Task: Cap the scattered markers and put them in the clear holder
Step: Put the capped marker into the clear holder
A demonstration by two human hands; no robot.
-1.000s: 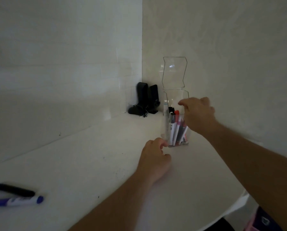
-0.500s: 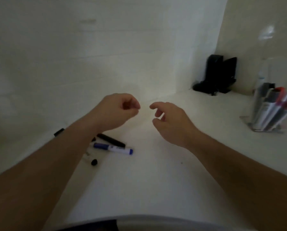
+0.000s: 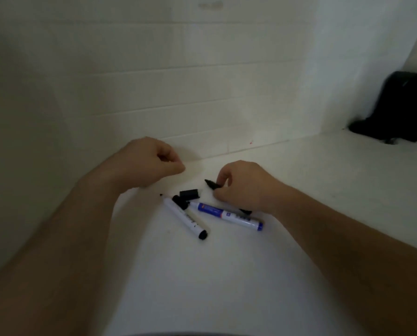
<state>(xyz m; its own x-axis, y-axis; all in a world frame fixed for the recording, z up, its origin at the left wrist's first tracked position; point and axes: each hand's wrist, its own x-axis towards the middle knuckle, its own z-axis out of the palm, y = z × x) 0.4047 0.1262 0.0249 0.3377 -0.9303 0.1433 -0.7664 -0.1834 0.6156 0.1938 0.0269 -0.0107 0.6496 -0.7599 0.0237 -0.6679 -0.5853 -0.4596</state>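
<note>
dim room: white counter [image 3: 226, 275] meeting a white tiled wall [image 3: 178, 81], dark object [image 3: 394, 110] in the corner. right hand [image 3: 246, 187] pinches a black marker [image 3: 212, 184]; left hand [image 3: 149, 163] hovers, fingers curled, empty. two markers [image 3: 185, 218] and a black cap [image 3: 190, 194] lie between them.

Dim corner — white tiled wall [image 3: 202, 98], white counter [image 3: 226, 275].

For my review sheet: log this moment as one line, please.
right hand: pinching black marker | left hand: curled, empty | white-barrelled black marker, blue marker, loose black cap: on white table | holder: out of view
</note>
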